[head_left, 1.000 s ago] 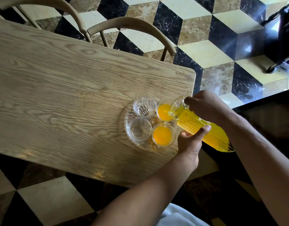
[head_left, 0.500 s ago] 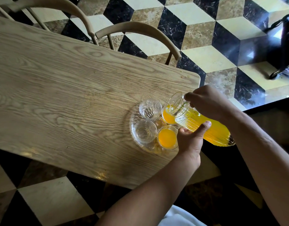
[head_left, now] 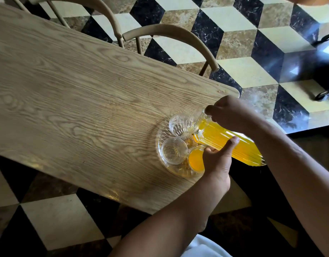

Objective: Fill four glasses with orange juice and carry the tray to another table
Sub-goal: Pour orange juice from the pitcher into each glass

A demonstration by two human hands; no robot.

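A round clear glass tray [head_left: 160, 156] sits near the right end of the wooden table [head_left: 76, 101]. On it stand an empty glass at the back [head_left: 179, 125], another empty glass at the front left [head_left: 173, 151], and a juice-filled glass [head_left: 195, 160] at the front right. A fourth glass is hidden under the jug. The ribbed glass jug of orange juice [head_left: 226, 140] is tilted, its mouth over the back empty glass. My right hand [head_left: 232, 113] grips its neck; my left hand [head_left: 218, 158] supports its body from below.
Two curved wooden chair backs [head_left: 171, 34] stand along the table's far side. The floor is patterned in black, cream and brown tiles [head_left: 234, 19]. A dark object with straps [head_left: 325, 67] lies at the right edge. The tray sits close to the table's right corner.
The jug's mouth has shifted left from the back right glass, now filled, to over the back empty glass. Both hands moved with it; the camera view shifted slightly.
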